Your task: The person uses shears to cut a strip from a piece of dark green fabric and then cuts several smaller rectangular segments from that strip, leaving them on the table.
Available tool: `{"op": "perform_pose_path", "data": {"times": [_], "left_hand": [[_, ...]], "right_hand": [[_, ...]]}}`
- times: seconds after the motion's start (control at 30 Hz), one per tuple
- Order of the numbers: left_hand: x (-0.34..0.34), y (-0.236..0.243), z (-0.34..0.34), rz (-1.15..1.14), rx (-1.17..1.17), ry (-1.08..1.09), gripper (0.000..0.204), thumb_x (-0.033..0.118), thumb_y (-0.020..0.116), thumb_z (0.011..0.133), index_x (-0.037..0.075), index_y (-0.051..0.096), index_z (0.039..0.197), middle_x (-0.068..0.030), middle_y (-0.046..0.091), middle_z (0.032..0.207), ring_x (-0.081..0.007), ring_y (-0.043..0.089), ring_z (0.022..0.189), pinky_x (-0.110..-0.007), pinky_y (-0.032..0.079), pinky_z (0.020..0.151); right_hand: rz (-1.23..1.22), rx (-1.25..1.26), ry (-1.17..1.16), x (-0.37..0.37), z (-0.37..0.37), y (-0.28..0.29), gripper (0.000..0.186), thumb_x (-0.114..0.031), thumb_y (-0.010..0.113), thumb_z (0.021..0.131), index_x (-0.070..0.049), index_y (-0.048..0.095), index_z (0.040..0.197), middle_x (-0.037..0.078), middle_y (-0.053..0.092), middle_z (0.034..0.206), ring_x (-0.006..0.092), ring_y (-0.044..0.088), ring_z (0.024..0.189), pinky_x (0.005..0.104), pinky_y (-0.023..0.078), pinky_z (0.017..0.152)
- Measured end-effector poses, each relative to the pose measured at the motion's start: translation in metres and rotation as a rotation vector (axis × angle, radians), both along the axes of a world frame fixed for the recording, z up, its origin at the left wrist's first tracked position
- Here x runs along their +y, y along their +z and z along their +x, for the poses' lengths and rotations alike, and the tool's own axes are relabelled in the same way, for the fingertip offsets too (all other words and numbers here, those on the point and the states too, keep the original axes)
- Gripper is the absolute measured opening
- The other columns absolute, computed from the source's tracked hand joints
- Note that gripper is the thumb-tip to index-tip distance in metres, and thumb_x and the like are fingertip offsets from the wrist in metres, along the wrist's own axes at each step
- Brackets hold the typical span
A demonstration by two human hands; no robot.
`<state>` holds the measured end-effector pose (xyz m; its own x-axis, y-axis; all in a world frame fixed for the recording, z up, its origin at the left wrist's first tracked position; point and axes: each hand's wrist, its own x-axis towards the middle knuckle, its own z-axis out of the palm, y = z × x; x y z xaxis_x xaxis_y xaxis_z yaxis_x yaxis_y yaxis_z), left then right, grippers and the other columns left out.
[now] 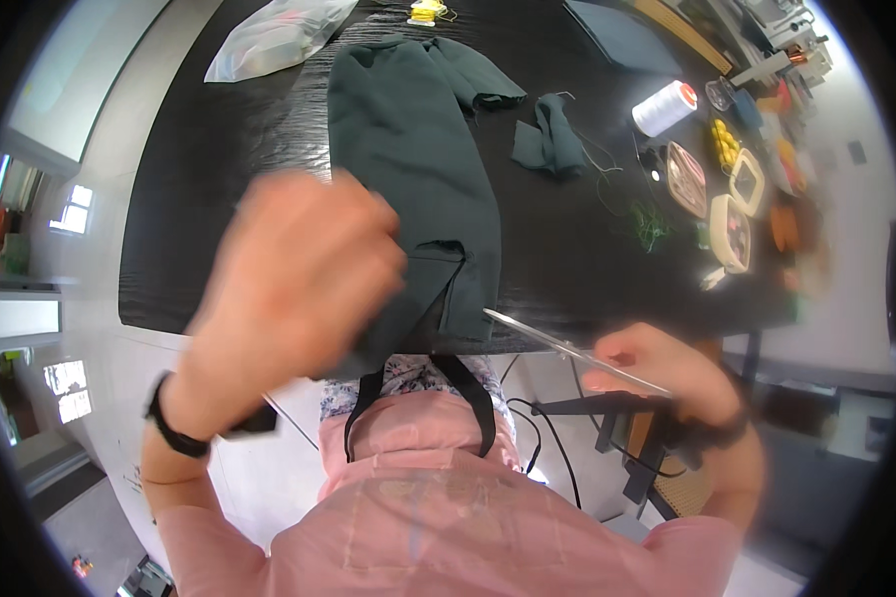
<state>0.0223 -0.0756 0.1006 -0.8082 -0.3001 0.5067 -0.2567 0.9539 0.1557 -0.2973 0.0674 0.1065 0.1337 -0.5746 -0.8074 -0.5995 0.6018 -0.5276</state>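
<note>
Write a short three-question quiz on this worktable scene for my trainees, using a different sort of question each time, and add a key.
1. Multiple choice: What is the person's right hand holding?
A) a ruler
B) scissors
C) a paintbrush

2. True or false: In the picture, the white thread spool lies to the right of the large dark green cloth.

3. Fill the gap: The tangle of green thread lies on a table whose top is ______ in colour.

Key: 1. B; 2. True; 3. black.
</note>
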Motion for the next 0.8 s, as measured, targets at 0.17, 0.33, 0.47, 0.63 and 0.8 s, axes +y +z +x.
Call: {"op": "perform_pose_path", "data": {"times": [0.17, 0.33, 0.47, 0.63, 0.8], "left_hand": [[0.073, -0.069, -0.045, 0.184, -0.122, -0.065, 0.041, 0.015, 0.07, 0.068, -0.009, 0.06, 0.101, -0.0178, 0.058, 0.106, -0.0316, 0.053, 0.102, -0.039, 0.046, 0.089], [0.08, -0.074, -0.057, -0.049, -0.41, 0.031, 0.042, 0.015, 0.067, 0.074, -0.012, 0.059, 0.106, -0.0201, 0.056, 0.109, -0.0322, 0.052, 0.102, -0.037, 0.045, 0.092], [0.08, -0.085, -0.059, 0.135, -0.274, 0.015, 0.042, 0.015, 0.067, 0.074, -0.013, 0.059, 0.104, -0.02, 0.056, 0.108, -0.0308, 0.053, 0.099, -0.035, 0.046, 0.091], [0.08, -0.091, -0.06, 0.168, -0.154, 0.024, 0.041, 0.016, 0.068, 0.076, -0.014, 0.059, 0.103, -0.0197, 0.056, 0.105, -0.0292, 0.054, 0.095, -0.033, 0.048, 0.087], [0.074, -0.085, -0.065, 0.149, -0.308, 0.025, 0.04, 0.009, 0.063, 0.069, -0.013, 0.059, 0.102, -0.0186, 0.056, 0.1, -0.0272, 0.054, 0.089, -0.032, 0.049, 0.083]], "right_hand": [[-0.031, -0.052, 0.026, -0.013, -0.017, 0.007, 0.044, -0.043, 0.073, 0.083, -0.006, 0.057, 0.065, -0.007, 0.035, 0.055, 0.0049, 0.03, 0.052, 0.0257, 0.022, 0.047], [0.044, -0.102, -0.069, -0.019, -0.038, -0.002, 0.047, -0.052, 0.068, 0.084, -0.007, 0.059, 0.073, -0.007, 0.043, 0.056, 0.003, 0.042, 0.05, 0.0206, 0.03, 0.044], [0.025, -0.091, -0.06, -0.027, -0.035, 0.004, 0.048, -0.054, 0.065, 0.085, -0.008, 0.058, 0.074, -0.007, 0.044, 0.059, 0.004, 0.043, 0.052, 0.0205, 0.033, 0.046], [0.086, -0.141, 0.034, -0.04, -0.043, -0.005, 0.048, -0.053, 0.062, 0.088, -0.008, 0.057, 0.074, -0.006, 0.045, 0.062, 0.0053, 0.044, 0.055, 0.0209, 0.036, 0.05], [0.137, -0.224, 0.11, -0.047, -0.05, -0.014, 0.046, -0.051, 0.06, 0.09, -0.008, 0.056, 0.075, -0.005, 0.047, 0.067, 0.0059, 0.046, 0.061, 0.0212, 0.038, 0.054]]}}
